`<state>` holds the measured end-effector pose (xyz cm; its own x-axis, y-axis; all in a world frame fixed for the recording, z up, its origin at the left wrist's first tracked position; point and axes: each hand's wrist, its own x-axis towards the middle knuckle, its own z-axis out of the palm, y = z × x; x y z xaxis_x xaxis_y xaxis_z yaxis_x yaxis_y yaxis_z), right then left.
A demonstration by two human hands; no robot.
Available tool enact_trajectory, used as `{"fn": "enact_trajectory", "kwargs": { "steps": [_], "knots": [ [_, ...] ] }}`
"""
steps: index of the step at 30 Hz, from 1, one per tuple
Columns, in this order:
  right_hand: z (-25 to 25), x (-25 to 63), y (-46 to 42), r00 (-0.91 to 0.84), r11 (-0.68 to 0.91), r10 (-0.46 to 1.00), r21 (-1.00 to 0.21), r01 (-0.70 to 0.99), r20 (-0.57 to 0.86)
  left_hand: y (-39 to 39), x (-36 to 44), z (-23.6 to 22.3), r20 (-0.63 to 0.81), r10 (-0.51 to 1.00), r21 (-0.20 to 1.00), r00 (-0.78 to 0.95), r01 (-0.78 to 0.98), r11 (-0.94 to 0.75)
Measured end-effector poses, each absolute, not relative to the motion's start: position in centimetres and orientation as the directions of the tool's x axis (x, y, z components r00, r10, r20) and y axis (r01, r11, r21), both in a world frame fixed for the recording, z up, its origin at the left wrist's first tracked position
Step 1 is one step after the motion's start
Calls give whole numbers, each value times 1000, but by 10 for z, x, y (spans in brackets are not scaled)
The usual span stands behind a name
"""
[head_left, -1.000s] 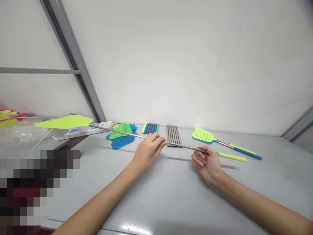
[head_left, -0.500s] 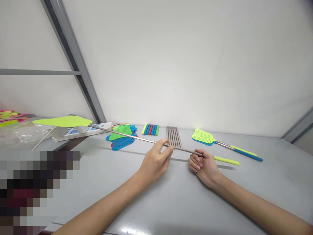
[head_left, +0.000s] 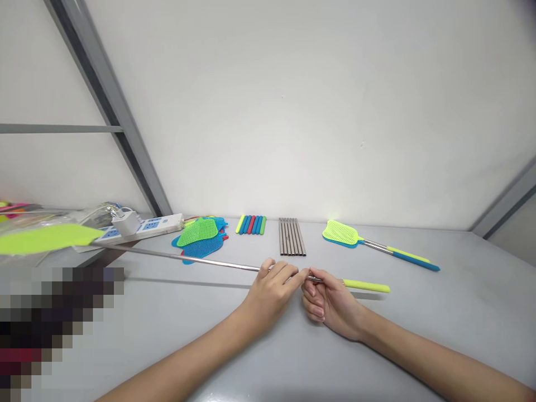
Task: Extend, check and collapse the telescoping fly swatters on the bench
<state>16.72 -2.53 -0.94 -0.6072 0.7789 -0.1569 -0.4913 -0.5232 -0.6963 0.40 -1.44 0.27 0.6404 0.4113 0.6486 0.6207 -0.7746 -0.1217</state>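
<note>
Both hands hold an extended telescopic fly swatter [head_left: 184, 257] a little above the grey table, its yellow head far to the left and its yellow handle to the right. My left hand [head_left: 274, 293] is closed round the metal rod near its middle. Close beside it, my right hand [head_left: 333, 304] pinches the rod just left of the handle, its other fingers curled. Behind the hands lies a row of metal rods [head_left: 292, 237]. Several coloured handles [head_left: 251, 224] lie left of these, and loose swatter heads [head_left: 201, 237] are piled further left.
Two collapsed swatters [head_left: 377, 245], yellow and blue, lie on the right of the table [head_left: 419, 318]. A white power strip [head_left: 163, 224] with a plug stands at the left by a grey metal post [head_left: 121, 123]. Plastic bags are behind it. A blurred-out area covers the lower left.
My left hand has slid right along the rod, closer to my right hand. The swatter and my right hand have moved left and lower in view. The camera view has shifted slightly.
</note>
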Motion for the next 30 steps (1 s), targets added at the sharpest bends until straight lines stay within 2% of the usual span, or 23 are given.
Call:
{"fn": "enact_trajectory", "kwargs": {
  "steps": [9,30],
  "knots": [
    [-9,167,-25,-587,-494,796,-720,-487,-148,-9,7,4,612,413,-253,675,662,-705],
    [-5,166,-23,-619,-486,770,-771,-412,-156,5,-2,25,633,292,-414,717,632,-656]
  ]
}}
